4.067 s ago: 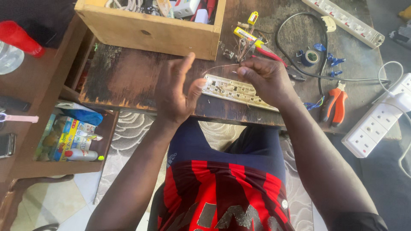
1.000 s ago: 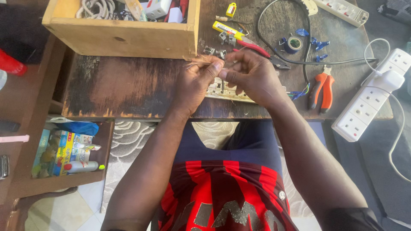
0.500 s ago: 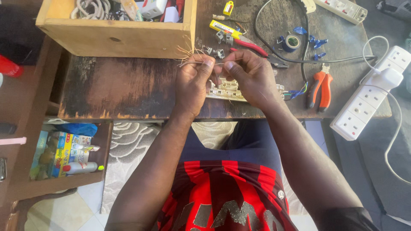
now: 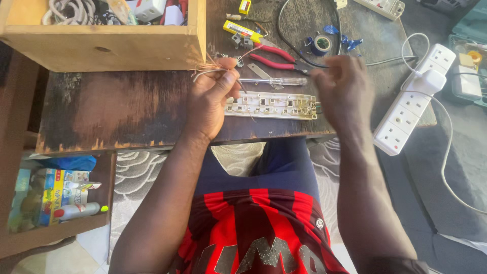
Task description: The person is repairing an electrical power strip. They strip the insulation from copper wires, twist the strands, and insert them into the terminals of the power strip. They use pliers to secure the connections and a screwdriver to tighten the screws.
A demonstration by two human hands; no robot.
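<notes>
dark, scorched wood of a low table (image 4: 116, 109) is filling the middle of the frame, with a patterned rug and a red-and-black striped shirt showing at the bottom edge. lower left, a small shelf (image 4: 56, 195) is holding bright boxes and a white bottle. just above the table's near edge, an opened socket strip (image 4: 271, 105) is lying flat at centre, its brass contacts facing up. the left hand (image 4: 210, 99) is curling closed at the strip's left end, pinching a bundle of thin copper wire strands (image 4: 205, 68) that is fanning out up and left from the fingertips. the right hand (image 4: 342, 89) is hovering above the strip's right end, blurred; its fingers are looking half curled, and whether it has hold of anything cannot be told. just beyond the strip, a clear-handled screwdriver (image 4: 276, 81) is lying flat, and behind it red-handled pliers (image 4: 276, 56). at right, a white extension block (image 4: 413, 99) is hanging over the table's edge. upper left, a wooden box (image 4: 109, 45) is sitting, full of cables.
</notes>
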